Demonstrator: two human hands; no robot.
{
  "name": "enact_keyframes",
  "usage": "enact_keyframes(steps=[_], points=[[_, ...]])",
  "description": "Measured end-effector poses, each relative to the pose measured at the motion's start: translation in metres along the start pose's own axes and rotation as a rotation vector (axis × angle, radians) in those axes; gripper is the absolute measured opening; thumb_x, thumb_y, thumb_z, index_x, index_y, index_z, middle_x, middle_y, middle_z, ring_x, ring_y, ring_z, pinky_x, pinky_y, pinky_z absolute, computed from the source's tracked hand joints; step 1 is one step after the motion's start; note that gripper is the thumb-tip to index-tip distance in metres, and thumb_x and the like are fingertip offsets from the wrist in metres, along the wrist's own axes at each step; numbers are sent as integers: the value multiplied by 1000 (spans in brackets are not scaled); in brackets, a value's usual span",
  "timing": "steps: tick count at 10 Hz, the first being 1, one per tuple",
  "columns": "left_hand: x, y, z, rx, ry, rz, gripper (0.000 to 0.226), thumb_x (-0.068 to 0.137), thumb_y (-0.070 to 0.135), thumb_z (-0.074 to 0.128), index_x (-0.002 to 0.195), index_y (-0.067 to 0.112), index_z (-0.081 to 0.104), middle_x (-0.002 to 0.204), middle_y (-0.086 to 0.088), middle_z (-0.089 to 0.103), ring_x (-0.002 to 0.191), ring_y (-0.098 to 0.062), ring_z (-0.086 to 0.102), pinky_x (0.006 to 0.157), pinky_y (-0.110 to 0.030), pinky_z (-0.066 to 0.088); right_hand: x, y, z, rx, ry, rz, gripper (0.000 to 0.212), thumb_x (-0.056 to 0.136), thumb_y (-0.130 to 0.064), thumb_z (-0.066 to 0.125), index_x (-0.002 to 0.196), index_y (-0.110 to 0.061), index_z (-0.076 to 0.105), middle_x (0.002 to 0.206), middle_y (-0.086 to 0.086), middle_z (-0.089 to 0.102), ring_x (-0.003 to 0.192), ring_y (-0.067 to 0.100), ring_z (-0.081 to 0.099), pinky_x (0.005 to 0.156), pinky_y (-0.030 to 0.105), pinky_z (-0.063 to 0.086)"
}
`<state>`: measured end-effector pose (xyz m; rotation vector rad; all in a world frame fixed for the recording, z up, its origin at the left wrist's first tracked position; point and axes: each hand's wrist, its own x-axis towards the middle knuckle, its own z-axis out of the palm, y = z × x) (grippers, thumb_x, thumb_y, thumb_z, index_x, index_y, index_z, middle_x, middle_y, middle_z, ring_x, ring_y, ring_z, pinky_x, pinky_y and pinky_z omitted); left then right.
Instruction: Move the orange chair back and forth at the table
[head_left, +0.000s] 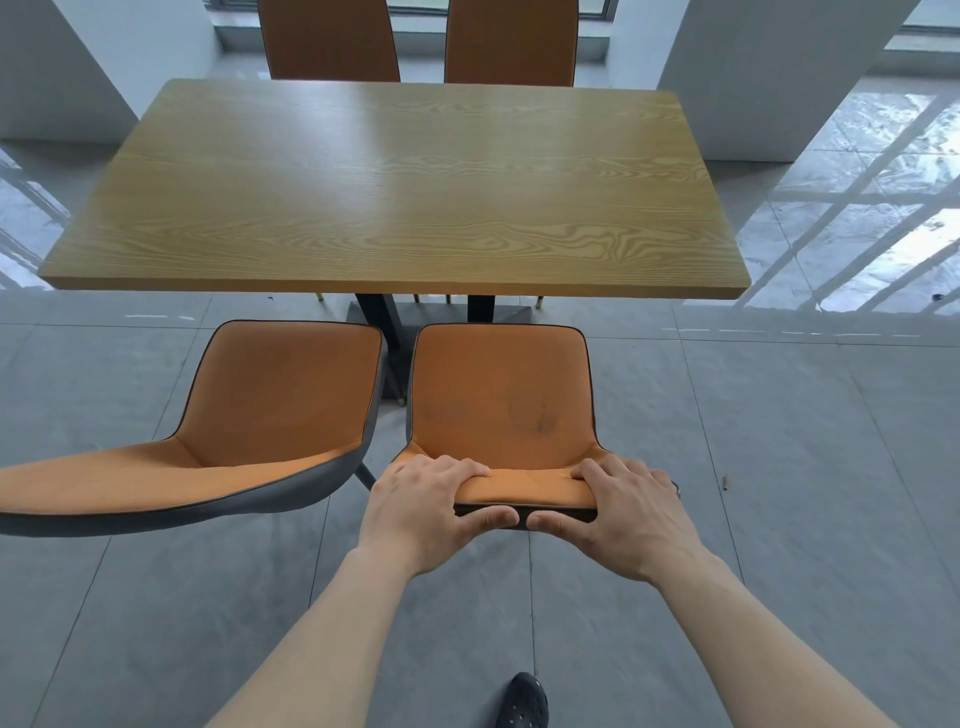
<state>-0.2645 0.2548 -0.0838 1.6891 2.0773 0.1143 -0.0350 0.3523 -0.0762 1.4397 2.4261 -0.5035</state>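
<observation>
Both hands, left hand (426, 506) and right hand (631, 514), clenched on orange chair (501, 395) backrest top (pulled clear of table (395, 187)); push straight, evenly, avoiding neighbour chair (249, 415).

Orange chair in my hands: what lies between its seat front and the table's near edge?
In the head view, only bare grey floor and the table's dark base separate the held orange chair from the table.
</observation>
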Motion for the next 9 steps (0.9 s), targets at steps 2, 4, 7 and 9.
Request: enact_keyframes(steps=[2, 4, 7, 9], points=[[-1, 3, -1, 3, 2, -8, 88, 73, 101, 17, 134, 49, 53, 121, 23, 63, 111, -8, 55, 99, -35, 38, 1, 1, -1, -2, 1, -2, 113, 56, -112, 13, 128, -36, 55, 125, -7, 60, 118, 23, 53, 101, 44, 44], [-1, 2, 0, 11, 11, -20, 89, 72, 102, 18, 133, 49, 54, 122, 23, 63, 112, -9, 56, 98, -35, 39, 1, 1, -1, -8, 18, -8, 114, 56, -113, 11, 128, -36, 55, 125, -7, 61, 116, 23, 54, 99, 44, 45], [-10, 9, -8, 30, -42, -64, 93, 75, 99, 25, 146, 44, 44, 142, 17, 55, 133, -13, 45, 119, -40, 26, -11, -4, -6, 10, 17, 24, 116, 56, -112, 16, 135, -35, 51, 132, -4, 58, 124, 26, 53, 110, 45, 42], [-26, 28, -26, -5, 40, -72, 89, 79, 94, 32, 150, 41, 39, 149, 14, 50, 140, -14, 40, 123, -42, 22, -29, -8, -29, 2, 49, -14, 117, 64, -107, 17, 152, -33, 40, 149, -3, 50, 140, 25, 44, 120, 49, 32]])
